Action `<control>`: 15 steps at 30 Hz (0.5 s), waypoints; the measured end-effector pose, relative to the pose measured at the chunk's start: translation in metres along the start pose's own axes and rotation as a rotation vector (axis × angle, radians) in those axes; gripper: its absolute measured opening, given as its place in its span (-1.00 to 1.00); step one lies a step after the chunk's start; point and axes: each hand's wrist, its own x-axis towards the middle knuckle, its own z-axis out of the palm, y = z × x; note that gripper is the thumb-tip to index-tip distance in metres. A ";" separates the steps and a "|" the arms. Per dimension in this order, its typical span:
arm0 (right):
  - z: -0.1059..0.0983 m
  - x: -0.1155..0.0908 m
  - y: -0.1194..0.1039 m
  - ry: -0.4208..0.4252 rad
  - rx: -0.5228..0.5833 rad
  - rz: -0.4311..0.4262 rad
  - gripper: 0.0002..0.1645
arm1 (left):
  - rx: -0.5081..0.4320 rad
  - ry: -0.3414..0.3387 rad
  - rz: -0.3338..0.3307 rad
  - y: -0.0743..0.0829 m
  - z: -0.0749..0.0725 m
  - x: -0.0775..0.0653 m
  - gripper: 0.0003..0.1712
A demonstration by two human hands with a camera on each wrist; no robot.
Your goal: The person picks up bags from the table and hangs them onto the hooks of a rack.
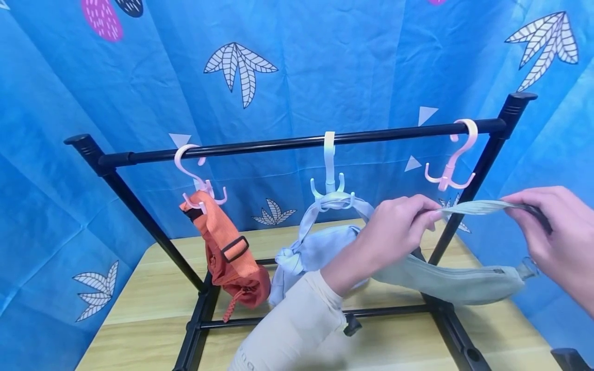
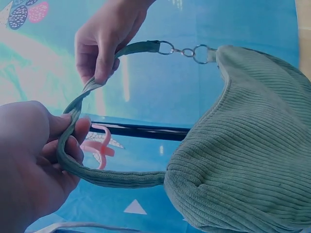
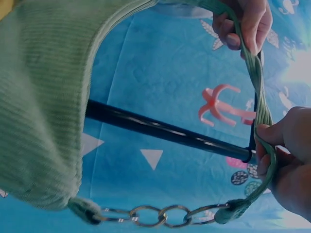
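Observation:
A green corduroy shoulder bag [image 2: 248, 141] hangs by its strap [image 1: 478, 207] between my two hands. My left hand [image 1: 394, 226] pinches the strap on one side, and my right hand [image 1: 552, 216] grips it further right, with a twist in the stretch between them. Metal rings [image 3: 160, 216] join one strap end to the bag, seen in the right wrist view. Just above the strap, a pink hook [image 1: 447, 175] with upturned prongs hangs from the black rail [image 1: 394, 135], carrying nothing.
On the rail's left, another pink hook [image 1: 185, 159] holds an orange bag [image 1: 236, 263]. A pale blue hook [image 1: 330, 159] in the middle carries a light blue bag [image 1: 325, 247], close by my left forearm. The black rack stands on a wooden table [image 1: 139, 304] before a blue curtain [image 1: 315, 67].

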 end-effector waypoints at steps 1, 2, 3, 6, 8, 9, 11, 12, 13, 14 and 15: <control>0.001 0.001 0.001 0.005 -0.004 -0.009 -0.47 | -0.007 -0.003 -0.002 -0.001 0.000 0.001 -0.73; 0.001 0.001 0.002 0.006 -0.011 -0.015 -0.35 | -0.015 -0.005 -0.004 -0.001 -0.001 0.002 -0.73; 0.002 0.002 0.003 0.008 -0.019 -0.022 -0.23 | -0.025 -0.009 -0.010 -0.002 -0.001 0.003 -0.73; 0.002 0.005 0.005 0.003 -0.032 -0.038 -0.12 | -0.053 -0.021 -0.027 -0.002 -0.003 0.007 -0.72; 0.002 0.007 0.006 0.000 -0.040 -0.045 -0.11 | -0.070 -0.024 -0.034 -0.003 -0.004 0.009 -0.73; 0.002 0.008 0.007 0.002 -0.041 -0.050 -0.11 | -0.074 -0.024 -0.035 -0.003 -0.006 0.010 -0.73; 0.003 0.011 0.009 0.006 -0.042 -0.059 -0.10 | -0.085 -0.025 -0.036 -0.003 -0.008 0.013 -0.73; 0.004 0.012 0.011 0.010 -0.043 -0.059 -0.10 | -0.087 -0.025 -0.036 -0.003 -0.010 0.015 -0.73; 0.004 0.013 0.012 0.017 -0.042 -0.058 -0.10 | -0.084 -0.023 -0.032 -0.003 -0.011 0.016 -0.73; 0.005 0.015 0.013 0.022 -0.042 -0.057 -0.10 | -0.081 -0.021 -0.030 -0.003 -0.012 0.018 -0.73; 0.005 0.016 0.014 0.027 -0.044 -0.056 -0.10 | -0.076 -0.018 -0.024 -0.003 -0.013 0.020 -0.73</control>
